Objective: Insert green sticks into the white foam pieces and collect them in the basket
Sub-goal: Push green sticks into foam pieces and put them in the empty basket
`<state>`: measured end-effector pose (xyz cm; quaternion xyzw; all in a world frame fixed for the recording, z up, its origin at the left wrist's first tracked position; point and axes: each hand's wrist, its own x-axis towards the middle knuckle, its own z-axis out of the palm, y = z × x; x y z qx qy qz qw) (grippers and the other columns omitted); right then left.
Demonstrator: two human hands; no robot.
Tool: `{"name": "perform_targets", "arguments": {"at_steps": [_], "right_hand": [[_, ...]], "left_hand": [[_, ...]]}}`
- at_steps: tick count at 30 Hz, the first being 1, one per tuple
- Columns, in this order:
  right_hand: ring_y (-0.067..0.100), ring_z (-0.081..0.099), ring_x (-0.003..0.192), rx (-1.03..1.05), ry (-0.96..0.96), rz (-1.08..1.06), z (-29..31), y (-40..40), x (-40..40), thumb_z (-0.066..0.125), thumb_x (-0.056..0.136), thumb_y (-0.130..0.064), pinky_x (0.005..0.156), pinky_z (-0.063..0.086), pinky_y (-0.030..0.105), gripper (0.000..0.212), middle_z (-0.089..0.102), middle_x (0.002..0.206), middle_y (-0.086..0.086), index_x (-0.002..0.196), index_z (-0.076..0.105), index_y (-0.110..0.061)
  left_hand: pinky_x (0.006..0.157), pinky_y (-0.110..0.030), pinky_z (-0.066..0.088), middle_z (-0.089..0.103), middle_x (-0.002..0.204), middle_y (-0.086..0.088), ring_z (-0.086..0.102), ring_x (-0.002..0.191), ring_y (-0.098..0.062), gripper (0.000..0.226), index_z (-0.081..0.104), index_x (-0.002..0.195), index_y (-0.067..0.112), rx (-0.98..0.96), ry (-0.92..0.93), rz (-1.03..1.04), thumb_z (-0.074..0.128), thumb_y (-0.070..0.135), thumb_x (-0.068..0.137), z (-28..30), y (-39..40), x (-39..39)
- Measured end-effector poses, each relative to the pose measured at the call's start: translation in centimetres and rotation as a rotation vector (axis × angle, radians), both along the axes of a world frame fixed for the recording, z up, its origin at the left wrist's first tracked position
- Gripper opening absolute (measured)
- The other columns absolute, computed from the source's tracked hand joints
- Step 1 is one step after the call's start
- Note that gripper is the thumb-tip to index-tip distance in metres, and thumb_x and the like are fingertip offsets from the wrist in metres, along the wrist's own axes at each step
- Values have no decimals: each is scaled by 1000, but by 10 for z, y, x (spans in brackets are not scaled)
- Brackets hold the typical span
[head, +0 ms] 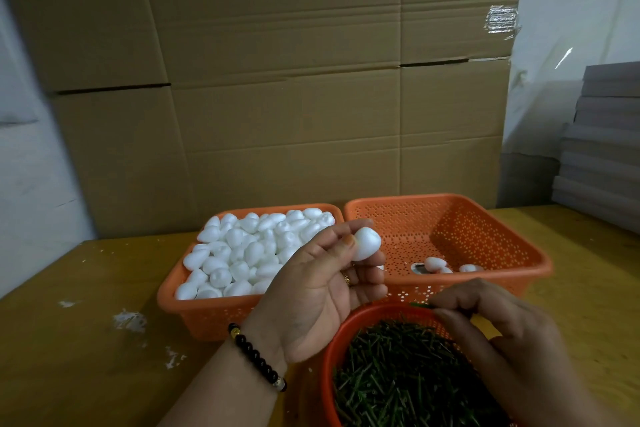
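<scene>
My left hand [323, 291] holds one white foam piece [366, 243] between thumb and fingertips, raised in front of the two orange baskets. My right hand [498, 326] pinches a green stick [420, 305] over the round orange bowl [334, 350], which is full of green sticks [408, 378]. The left orange basket [207, 314] is heaped with white foam pieces [249, 250]. In the right orange basket [485, 236] lie a few foam pieces [435, 264] near its front wall.
A wooden table [86, 340] carries everything, with white foam crumbs [130, 321] on its left side. Stacked cardboard boxes [277, 80] form a wall right behind the baskets. Grey boards [602, 149] are piled at the right edge.
</scene>
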<state>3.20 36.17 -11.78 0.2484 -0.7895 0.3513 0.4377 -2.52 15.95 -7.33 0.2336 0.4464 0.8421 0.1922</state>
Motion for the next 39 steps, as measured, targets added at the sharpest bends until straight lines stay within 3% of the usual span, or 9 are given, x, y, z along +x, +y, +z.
{"name": "perform_targets", "arguments": {"at_steps": [7,11,16,21,28,34,39], "right_hand": [[-13,56,87,-52,3,-58,-1,-1,2,49,92,-53,76,39,1,20,61,89,-21,85,58,-37],[-13,56,93,-85,19,-84,-2,0,3,54,88,-44,79,38,2,4,62,93,-21,89,56,-40],[-13,54,108,-68,58,-94,0,-2,3,46,94,-46,89,36,4,14,60,105,-26,93,57,-37],[-12,54,107,-39,88,-98,-1,-2,2,48,95,-40,88,37,5,15,60,102,-22,95,59,-30],[-14,52,105,13,92,-136,-2,0,0,54,88,-29,89,36,3,20,61,94,-14,85,67,-13],[-5,57,95,38,94,-163,-1,-1,0,54,89,-28,87,38,5,24,63,88,-8,82,68,-10],[-4,58,90,49,90,-141,-1,-2,2,52,92,-32,83,42,9,22,63,90,-8,88,68,-17]], "left_hand": [[57,-30,54,64,77,-13,59,64,-17,34,59,107,1,-183,33,68,59,23,81,-2,5,3],[61,-30,55,65,85,-15,62,68,-18,34,55,110,-1,-262,25,28,65,13,80,-5,4,4],[69,-31,58,65,87,-11,65,76,-19,29,63,104,3,-291,28,-43,71,4,77,-10,5,5],[73,-33,58,67,90,-12,67,79,-21,28,65,104,2,-268,-7,-60,68,-4,77,-12,7,6],[73,-32,58,69,91,-12,67,79,-20,31,66,102,2,-260,-28,-71,73,-1,72,-12,8,7],[72,-32,58,69,90,-12,67,77,-20,32,65,106,1,-249,-24,-70,71,0,74,-11,9,9],[69,-30,58,69,90,-12,66,76,-19,33,65,106,0,-288,-19,-72,70,0,73,-11,12,12]]}}
